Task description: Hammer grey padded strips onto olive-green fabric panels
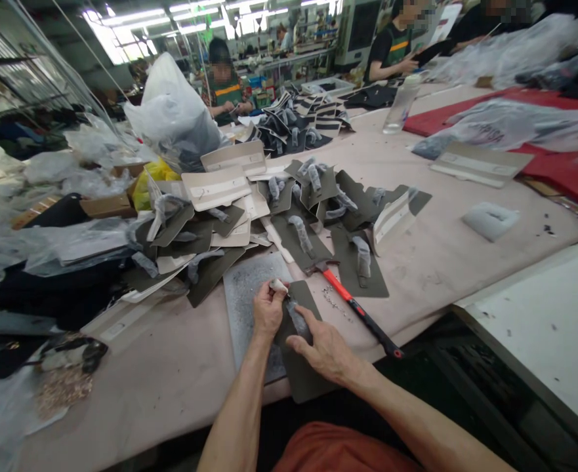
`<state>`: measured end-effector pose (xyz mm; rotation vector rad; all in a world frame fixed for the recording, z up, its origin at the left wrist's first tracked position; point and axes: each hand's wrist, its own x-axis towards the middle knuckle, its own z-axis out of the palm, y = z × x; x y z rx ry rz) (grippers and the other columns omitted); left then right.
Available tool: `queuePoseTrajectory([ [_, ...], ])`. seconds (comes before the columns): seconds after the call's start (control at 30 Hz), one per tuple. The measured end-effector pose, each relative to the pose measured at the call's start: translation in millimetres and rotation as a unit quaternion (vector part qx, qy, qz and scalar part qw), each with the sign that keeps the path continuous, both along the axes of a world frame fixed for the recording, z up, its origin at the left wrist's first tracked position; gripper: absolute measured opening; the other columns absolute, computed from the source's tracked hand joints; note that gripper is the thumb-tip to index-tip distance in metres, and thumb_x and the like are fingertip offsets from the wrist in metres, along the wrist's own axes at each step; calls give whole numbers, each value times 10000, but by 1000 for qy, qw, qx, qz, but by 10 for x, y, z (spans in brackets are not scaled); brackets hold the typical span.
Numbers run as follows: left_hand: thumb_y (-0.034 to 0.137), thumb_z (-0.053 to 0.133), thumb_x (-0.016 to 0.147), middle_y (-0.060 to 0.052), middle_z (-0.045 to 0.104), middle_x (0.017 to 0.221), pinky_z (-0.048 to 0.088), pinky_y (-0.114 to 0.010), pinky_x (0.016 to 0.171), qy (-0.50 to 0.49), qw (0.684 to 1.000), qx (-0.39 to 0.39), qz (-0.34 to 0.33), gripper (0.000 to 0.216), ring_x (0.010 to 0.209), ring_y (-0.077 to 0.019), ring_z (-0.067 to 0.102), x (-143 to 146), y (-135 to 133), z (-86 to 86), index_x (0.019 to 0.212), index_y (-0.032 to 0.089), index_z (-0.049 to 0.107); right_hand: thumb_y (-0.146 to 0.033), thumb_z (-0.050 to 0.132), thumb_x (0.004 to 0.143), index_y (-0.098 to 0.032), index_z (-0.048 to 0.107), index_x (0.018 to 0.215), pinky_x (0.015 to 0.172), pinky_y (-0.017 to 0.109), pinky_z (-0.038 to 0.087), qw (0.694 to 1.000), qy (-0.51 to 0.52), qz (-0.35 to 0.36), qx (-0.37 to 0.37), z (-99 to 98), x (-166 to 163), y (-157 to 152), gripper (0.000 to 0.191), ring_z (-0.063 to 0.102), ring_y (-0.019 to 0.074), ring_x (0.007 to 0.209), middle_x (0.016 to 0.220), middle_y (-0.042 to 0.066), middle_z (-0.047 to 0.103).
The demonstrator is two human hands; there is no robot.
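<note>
1. Pinkish cloth covers the bench [170, 373], and beyond its far side two co-workers sit under strip lights, with a third partly cut off at upper right.
2. Fingers of the left hand [268, 313] are pinched narrow on a small whitish piece [277, 285]; they hide most of it, so I cannot tell what it is.
3. Thumb and forefinger of the right hand [325, 344] are spread wide, the forefinger lying on a plastic-wrapped strap [297, 321]; the other fingers are hard to make out.
4. Under both hands is a dark panel [303, 380], partly over a speckled slab [242, 295]. Its long axis runs away from the person, the strap roughly along it, and its near end seems to jut past the bench edge.
5. Just right lies a hammer [360, 314], head away, handle end at the bench edge; the scattered bits [335, 301] beside it are too small to name.
6. Farther out, a heap of similar panels [301, 239] crowds the far side, many half covered by others.
7. Bare cloth leaves room left of the slab and right of the hammer.
</note>
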<state>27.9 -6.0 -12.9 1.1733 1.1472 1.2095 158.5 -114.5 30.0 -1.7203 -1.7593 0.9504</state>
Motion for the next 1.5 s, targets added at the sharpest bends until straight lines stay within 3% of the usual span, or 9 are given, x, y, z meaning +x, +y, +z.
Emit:
queuePoseTrajectory([
  [0.2, 365, 650, 859, -71, 771, 944, 533, -315, 841, 87, 996, 25, -12, 239, 892, -202, 713, -29, -1, -51, 989, 165, 663, -369, 537, 936, -130, 536, 1286, 888, 390, 468, 968, -156, -140, 136, -172, 633, 67, 424, 588, 277, 1014, 1114, 148, 614],
  [0.43, 325, 607, 887, -43, 770, 940, 519, -296, 840, 168, 984, 50, -7, 173, 883, -190, 705, 17, -8, -23, 975, 194, 676, -229, 541, 904, -148, 584, 1077, 761, 327, 409, 954, -285, -92, -4, -430, 1147, 78, 196, 571, 245, 907, 1002, 121, 584],
  [0.63, 282, 627, 862, -39, 774, 903, 536, -278, 780, 230, 968, 88, 50, 160, 841, -189, 719, 97, -68, -32, 991, 196, 666, -152, 574, 734, -202, 485, 843, 594, 267, 354, 982, 6, -117, -145, -345, 1085, 207, 149, 518, 152, 654, 726, 1, 538],
  [0.77, 283, 654, 853, -50, 772, 926, 542, -278, 770, 281, 946, 155, 53, 194, 831, -193, 724, 113, -136, -70, 1025, 194, 664, -212, 544, 757, -215, 452, 904, 462, 225, 367, 855, 388, -166, -299, -345, 994, 283, 173, 478, 105, 486, 662, -39, 514],
  [0.87, 245, 626, 868, -53, 771, 955, 543, -282, 797, 304, 932, 198, 14, 184, 860, -191, 726, 102, -165, -83, 1042, 199, 663, -345, 499, 873, -207, 469, 869, 362, 191, 236, 819, 434, -189, -326, -282, 937, 281, 141, 311, 57, 371, 595, -72, 427],
  [1.1, 202, 587, 864, -46, 766, 956, 544, -298, 830, 281, 941, 183, -35, 222, 883, -192, 717, 69, -121, -94, 1074, 201, 658, -516, 360, 973, -223, 452, 779, 469, 239, 296, 986, 96, -126, 50, 492, 918, 149, 364, 395, 105, 466, 560, -45, 442],
  [1.2, 221, 581, 874, -48, 759, 945, 537, -300, 821, 285, 941, 180, -37, 203, 872, -192, 709, 63, -111, -79, 1058, 204, 665, -453, 323, 1000, -217, 465, 812, 502, 269, 261, 980, -67, -73, 173, 614, 905, 104, 334, 416, 122, 481, 590, -17, 486],
  [1.33, 208, 594, 852, -36, 735, 827, 522, -284, 747, 291, 939, 177, -43, 142, 772, -182, 682, 63, -106, -63, 967, 199, 677, -342, 395, 1000, -211, 478, 799, 489, 290, 149, 965, -215, 33, 146, 712, 935, 143, 254, 366, 115, 430, 553, -22, 485],
  [1.5, 219, 583, 869, -41, 745, 927, 519, -296, 815, 273, 948, 159, -44, 193, 861, -187, 687, 67, -110, -65, 1039, 206, 672, -406, 305, 1039, -214, 464, 863, 482, 250, 267, 958, -89, -87, 260, 1195, 948, 193, 305, 421, 115, 475, 612, -23, 492],
])
